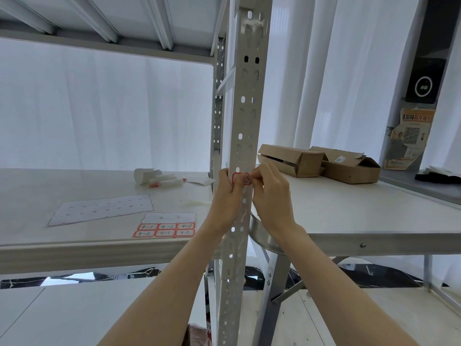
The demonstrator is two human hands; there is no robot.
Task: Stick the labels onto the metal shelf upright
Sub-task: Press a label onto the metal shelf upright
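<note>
Your left hand and right hand flank the shelf upright — both grips pinching a red-bordered label flat against it, probably to seat it straight.

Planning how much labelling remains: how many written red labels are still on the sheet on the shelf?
6, on the label sheet: two rows of three, left of the upright. A seventh label is under both hands on the upright.

A: What's at 3 o'clock?
B: Two open cardboard boxes on the table, poster w/ QR code behind.
A: 9 o'clock?
B: Rolled papers.
</note>
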